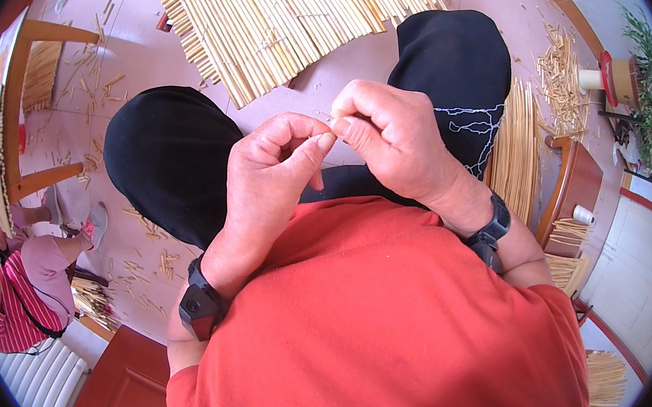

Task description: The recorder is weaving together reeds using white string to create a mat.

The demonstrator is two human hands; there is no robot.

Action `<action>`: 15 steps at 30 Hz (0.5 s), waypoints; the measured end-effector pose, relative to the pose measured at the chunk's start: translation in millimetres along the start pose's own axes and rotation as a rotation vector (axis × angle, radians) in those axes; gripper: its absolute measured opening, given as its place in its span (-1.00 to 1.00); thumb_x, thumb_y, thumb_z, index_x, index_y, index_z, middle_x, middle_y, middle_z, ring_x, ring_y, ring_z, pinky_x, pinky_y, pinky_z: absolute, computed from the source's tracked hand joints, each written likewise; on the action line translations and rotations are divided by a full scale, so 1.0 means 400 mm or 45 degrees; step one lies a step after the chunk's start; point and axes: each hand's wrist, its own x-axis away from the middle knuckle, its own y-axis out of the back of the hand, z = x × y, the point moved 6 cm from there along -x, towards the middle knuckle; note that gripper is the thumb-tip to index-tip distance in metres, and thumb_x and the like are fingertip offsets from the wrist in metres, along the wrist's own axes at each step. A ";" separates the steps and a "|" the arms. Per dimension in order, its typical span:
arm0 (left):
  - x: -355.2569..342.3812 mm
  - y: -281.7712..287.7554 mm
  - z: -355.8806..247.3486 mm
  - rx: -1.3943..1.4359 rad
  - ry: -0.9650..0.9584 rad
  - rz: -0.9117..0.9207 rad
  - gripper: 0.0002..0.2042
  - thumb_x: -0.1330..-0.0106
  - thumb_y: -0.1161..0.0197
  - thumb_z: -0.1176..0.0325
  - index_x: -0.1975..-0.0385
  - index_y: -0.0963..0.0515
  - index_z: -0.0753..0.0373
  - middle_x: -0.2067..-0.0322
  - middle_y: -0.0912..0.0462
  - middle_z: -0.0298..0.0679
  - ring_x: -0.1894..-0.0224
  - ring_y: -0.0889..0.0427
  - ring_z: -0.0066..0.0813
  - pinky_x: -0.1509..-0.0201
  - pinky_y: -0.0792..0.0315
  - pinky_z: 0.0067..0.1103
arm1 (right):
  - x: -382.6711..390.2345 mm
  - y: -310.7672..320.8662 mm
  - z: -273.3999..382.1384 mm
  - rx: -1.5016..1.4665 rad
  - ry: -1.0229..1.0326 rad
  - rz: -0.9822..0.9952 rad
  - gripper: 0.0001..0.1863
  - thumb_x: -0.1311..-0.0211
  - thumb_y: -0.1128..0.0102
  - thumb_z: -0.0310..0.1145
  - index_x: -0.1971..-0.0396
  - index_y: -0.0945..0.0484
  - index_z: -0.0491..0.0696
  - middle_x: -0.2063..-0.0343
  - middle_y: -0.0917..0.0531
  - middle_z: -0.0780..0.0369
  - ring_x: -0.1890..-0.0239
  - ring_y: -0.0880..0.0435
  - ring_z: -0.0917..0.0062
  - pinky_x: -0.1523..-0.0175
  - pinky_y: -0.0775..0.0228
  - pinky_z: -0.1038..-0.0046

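My left hand and my right hand meet in front of my chest, above the gap between my knees. Thumb and index finger are pinched together on each, and the fingertips almost touch. A short, fine pale strand that looks like thread shows at the fingertips; most of it is hidden by the fingers. White thread lies in loose loops over my right knee, its end disappearing behind my right hand. Beyond my knees is a mat of pale reed sticks, laid side by side and bound with thread.
A bundle of long sticks lies beside my right leg. Short cut pieces are scattered over the floor. A thread spool stands at the right. At the left, another person sits by a wooden frame with sticks on it.
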 end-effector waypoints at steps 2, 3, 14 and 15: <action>0.001 0.006 0.000 0.095 0.019 -0.011 -0.96 -0.30 -0.21 0.50 0.37 -0.58 0.31 0.54 -0.55 -0.42 0.59 -0.47 -0.74 0.53 -0.30 -0.79 | 0.004 0.001 -0.015 -0.195 -0.110 -0.016 -0.88 -0.27 -0.20 -0.44 0.44 -0.50 -0.13 0.55 -0.55 0.33 0.52 -0.45 0.73 0.41 -0.31 0.61; 0.002 0.010 0.001 0.161 0.022 -0.022 -0.96 -0.30 -0.21 0.51 0.37 -0.58 0.31 0.55 -0.55 -0.43 0.59 -0.48 -0.74 0.52 -0.32 -0.78 | 0.005 0.002 -0.022 -0.321 -0.161 -0.022 -0.88 -0.29 -0.19 -0.45 0.43 -0.50 -0.13 0.53 -0.56 0.34 0.51 -0.44 0.74 0.40 -0.31 0.63; -0.011 0.010 0.009 0.545 -0.059 0.057 -0.93 -0.34 -0.11 0.54 0.39 -0.51 0.36 0.18 -0.58 -0.11 0.35 -0.63 -0.52 0.14 -0.55 -0.59 | 0.036 -0.043 -0.021 -0.655 -0.442 0.182 -0.93 -0.29 -0.18 -0.50 0.34 -0.59 -0.18 0.48 -0.68 0.26 0.45 -0.61 0.74 0.33 -0.52 0.69; -0.011 0.011 0.008 0.548 -0.060 0.057 -0.93 -0.34 -0.11 0.54 0.39 -0.51 0.36 0.18 -0.57 -0.10 0.35 -0.63 -0.52 0.14 -0.55 -0.59 | 0.036 -0.042 -0.021 -0.653 -0.455 0.183 -0.93 -0.29 -0.18 -0.50 0.35 -0.60 -0.18 0.48 -0.68 0.26 0.45 -0.62 0.74 0.33 -0.52 0.69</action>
